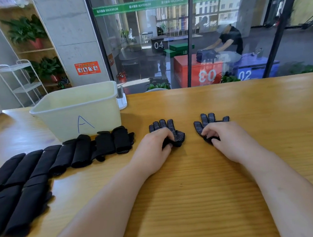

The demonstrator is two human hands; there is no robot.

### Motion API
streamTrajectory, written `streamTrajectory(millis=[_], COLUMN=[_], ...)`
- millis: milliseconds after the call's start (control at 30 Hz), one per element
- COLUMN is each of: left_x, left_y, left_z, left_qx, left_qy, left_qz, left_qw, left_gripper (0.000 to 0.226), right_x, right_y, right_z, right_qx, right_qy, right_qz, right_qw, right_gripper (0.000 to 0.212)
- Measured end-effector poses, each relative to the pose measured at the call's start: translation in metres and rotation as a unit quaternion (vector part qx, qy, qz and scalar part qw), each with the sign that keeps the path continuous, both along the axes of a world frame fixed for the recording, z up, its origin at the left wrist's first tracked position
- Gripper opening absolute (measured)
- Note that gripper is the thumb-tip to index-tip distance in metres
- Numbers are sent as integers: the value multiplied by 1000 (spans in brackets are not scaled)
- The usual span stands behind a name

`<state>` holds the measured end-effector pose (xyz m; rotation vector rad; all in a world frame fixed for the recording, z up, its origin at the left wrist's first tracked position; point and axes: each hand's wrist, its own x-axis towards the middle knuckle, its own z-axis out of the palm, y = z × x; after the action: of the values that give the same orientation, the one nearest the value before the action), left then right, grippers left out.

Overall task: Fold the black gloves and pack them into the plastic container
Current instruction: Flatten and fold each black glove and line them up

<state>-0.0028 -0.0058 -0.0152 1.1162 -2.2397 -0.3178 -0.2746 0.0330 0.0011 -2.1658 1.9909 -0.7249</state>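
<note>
Curled fingers [165,134] on black gloves [162,124]

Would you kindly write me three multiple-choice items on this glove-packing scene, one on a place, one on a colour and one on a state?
1. Where does the plastic container stand?
A. on the table, behind the row of folded gloves
B. on a chair
C. between the two hands

2. What colour is the letter on it?
A. red
B. blue
C. green

3. What are the hands doing?
A. both rest empty
B. both hold one glove together
C. the left hand and the right hand each grip their own glove at the cuff

Key: 1 A, it sits just beyond the folded row. 2 B, the letter A is drawn in blue. 3 C, the left glove and the right glove lie apart, one under each hand.
</note>
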Motion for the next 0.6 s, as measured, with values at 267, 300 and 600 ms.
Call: streamTrajectory(millis=[267,300,600], left_x=[10,12,21], left_y=[3,2,-1], left_z=[109,129,195], left_qx=[45,35,69], left_qy=[116,104,6], left_qz=[-26,-34,-28], left_qw=[992,993,997], left_gripper=[11,10,9], right_x=[8,8,20], right_y=[38,41,47], right_z=[107,123,184], right_qx=[-147,-151,-59], right_qy=[-123,-126,-96], right_qz=[44,53,99], right_qw=[980,979,989], right_gripper=[34,32,30])
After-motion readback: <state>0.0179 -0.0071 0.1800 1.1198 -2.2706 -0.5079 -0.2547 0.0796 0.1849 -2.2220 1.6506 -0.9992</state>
